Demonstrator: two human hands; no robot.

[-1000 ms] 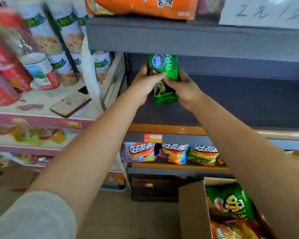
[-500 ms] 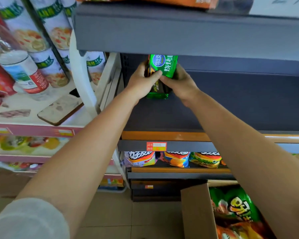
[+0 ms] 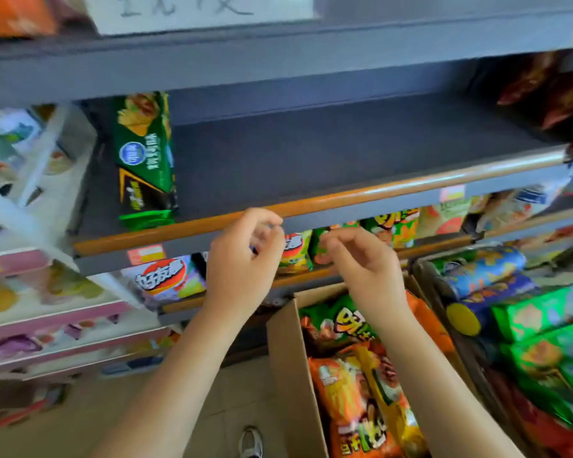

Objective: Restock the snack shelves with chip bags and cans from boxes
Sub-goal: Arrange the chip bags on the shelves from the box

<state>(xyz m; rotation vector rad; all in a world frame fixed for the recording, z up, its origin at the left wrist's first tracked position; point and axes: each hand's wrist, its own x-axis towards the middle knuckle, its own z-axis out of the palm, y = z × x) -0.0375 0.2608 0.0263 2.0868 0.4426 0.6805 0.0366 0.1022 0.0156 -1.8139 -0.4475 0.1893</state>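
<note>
Head view, left to right: 1 green chip bag stands upright at the left end of the grey shelf. Left hand and right hand, center frame, hang loosely curled, holding nothing. Next bag should come from the cardboard box, lower right, and be stood snug beside the first.

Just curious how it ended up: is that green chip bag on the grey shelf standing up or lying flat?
Standing up. The green chip bag stands on its bottom seam at the left end of the grey shelf, with neither hand touching it.
</note>
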